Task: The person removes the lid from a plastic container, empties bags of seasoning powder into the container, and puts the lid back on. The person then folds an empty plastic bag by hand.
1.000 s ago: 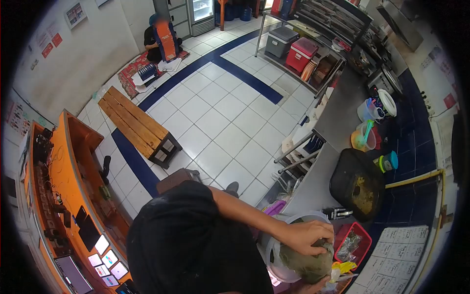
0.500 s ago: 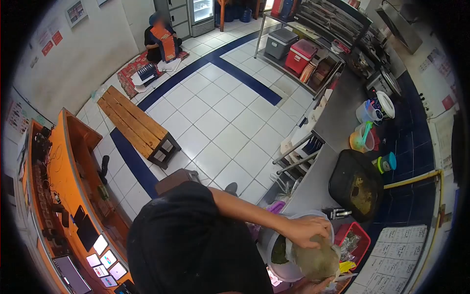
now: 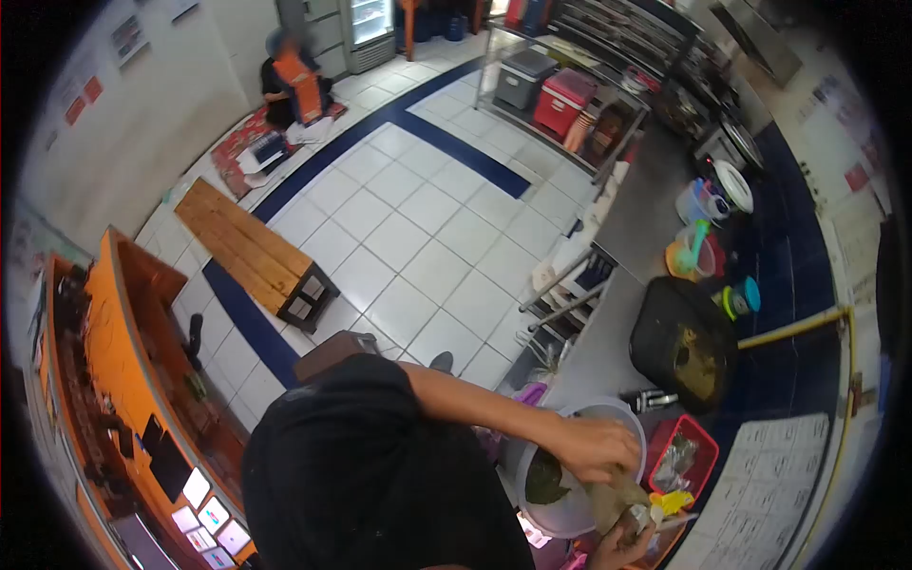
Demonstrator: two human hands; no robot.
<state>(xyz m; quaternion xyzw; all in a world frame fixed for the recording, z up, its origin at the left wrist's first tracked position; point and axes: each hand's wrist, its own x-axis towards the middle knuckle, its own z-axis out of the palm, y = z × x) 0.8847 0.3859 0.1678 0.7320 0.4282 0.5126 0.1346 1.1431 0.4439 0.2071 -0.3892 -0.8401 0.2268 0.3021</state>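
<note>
A pale translucent bag-like thing (image 3: 610, 502), greenish-brown, hangs between my hands; its contents cannot be made out. My left hand (image 3: 594, 446) comes across from the upper side, fingers curled down onto its top. Below, my right hand (image 3: 622, 543) pinches its lower end, partly cut off by the frame edge. Both hands are over the right side of a whitish round tub (image 3: 560, 521). Inside the tub lies a dark green leafy piece (image 3: 544, 478).
A red basket (image 3: 708, 465) with plastic packets and a yellow item (image 3: 673, 503) sits beside the tub. Beyond are a black tray (image 3: 679, 342) and colourful small containers (image 3: 692, 255) on the steel counter (image 3: 617, 313). A person (image 3: 294, 81) sits on a rug near a wooden bench (image 3: 242, 249).
The pale bag-like thing, spread wide and rounded before, is now narrower and bunched between my hands. My right hand has come further into view. The whole view has shifted slightly.
</note>
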